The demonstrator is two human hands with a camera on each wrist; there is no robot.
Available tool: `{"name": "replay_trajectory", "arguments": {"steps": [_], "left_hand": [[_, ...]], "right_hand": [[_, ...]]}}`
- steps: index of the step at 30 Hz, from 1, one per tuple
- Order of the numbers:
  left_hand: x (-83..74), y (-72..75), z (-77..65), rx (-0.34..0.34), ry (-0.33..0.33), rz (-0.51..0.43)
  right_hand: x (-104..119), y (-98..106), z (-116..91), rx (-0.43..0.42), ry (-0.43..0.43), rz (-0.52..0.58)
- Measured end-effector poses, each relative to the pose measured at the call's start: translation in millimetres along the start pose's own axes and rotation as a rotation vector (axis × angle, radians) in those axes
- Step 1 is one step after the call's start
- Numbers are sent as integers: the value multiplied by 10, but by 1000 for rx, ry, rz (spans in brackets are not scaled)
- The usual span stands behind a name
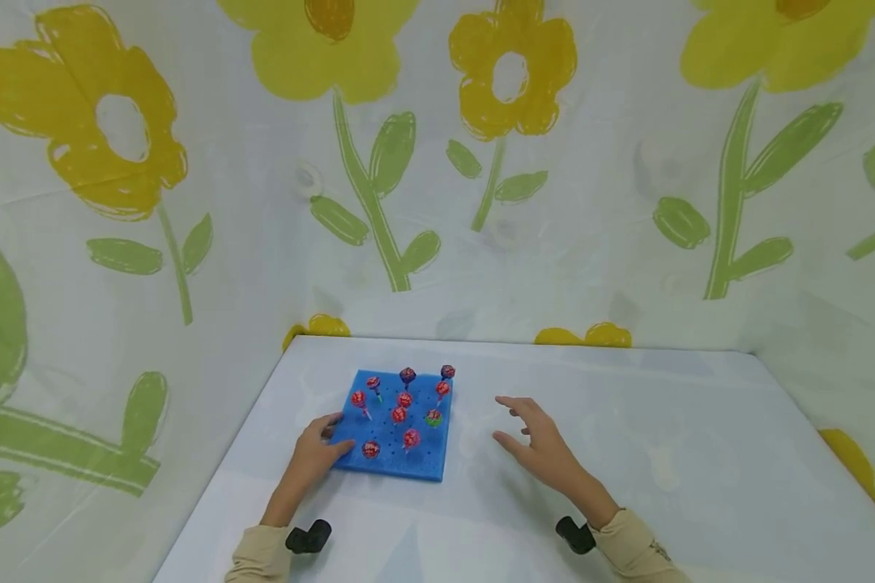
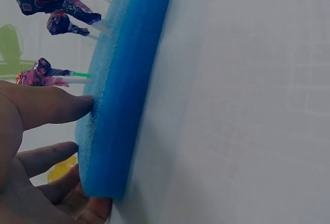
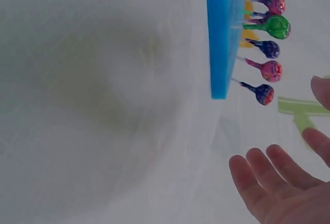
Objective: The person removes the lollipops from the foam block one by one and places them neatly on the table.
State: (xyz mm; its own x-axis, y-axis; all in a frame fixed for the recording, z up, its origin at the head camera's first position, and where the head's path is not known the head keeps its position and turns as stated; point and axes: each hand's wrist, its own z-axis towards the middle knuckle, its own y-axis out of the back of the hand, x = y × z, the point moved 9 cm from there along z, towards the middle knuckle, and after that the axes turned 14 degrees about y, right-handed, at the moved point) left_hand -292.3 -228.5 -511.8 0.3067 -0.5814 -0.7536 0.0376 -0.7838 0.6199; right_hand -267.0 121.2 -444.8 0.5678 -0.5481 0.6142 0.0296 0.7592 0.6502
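Several wrapped lollipops [image 1: 411,438] stand by their sticks in a blue foam board [image 1: 424,465] that lies flat on the table. Most wrappers are red, pink or dark purple; one lollipop is green [image 3: 277,27]. At the board's left edge, my left hand [image 1: 313,452] holds the foam, thumb on the top face and other fingers along the side, partly hidden in the left wrist view. To the right of the board, apart from it, my right hand [image 1: 543,445] hovers over the table with fingers spread and nothing in them.
The white table [image 1: 663,453] extends right of the board and toward me. Behind it and at its sides hangs a pale cloth [image 1: 591,267] printed with yellow flowers. A black wrist device [image 1: 309,537] sits by the left cuff, another [image 1: 575,535] by the right.
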Motion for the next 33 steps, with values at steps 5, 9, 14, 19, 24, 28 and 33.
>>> {"name": "replay_trajectory", "arguments": {"steps": [5,9,14,19,24,28,33], "left_hand": [[-11,4,14,4,27,24],[-10,6,42,-17,55,23],[-11,-10,80,-25,77,16],[36,-6,72,-29,112,15],[47,2,66,-22,115,20],[45,7,81,-22,115,18],[52,6,74,-26,124,3]], "right_hand": [[-69,-113,117,14,-51,36],[-100,-155,212,-11,-61,89],[-191,-229,341,-56,-95,129],[-296,-346,488,-110,-163,204],[-377,-457,663,-143,-186,275],[-421,-533,801,-163,-162,301],[-455,-599,917,-189,-133,305]]}}
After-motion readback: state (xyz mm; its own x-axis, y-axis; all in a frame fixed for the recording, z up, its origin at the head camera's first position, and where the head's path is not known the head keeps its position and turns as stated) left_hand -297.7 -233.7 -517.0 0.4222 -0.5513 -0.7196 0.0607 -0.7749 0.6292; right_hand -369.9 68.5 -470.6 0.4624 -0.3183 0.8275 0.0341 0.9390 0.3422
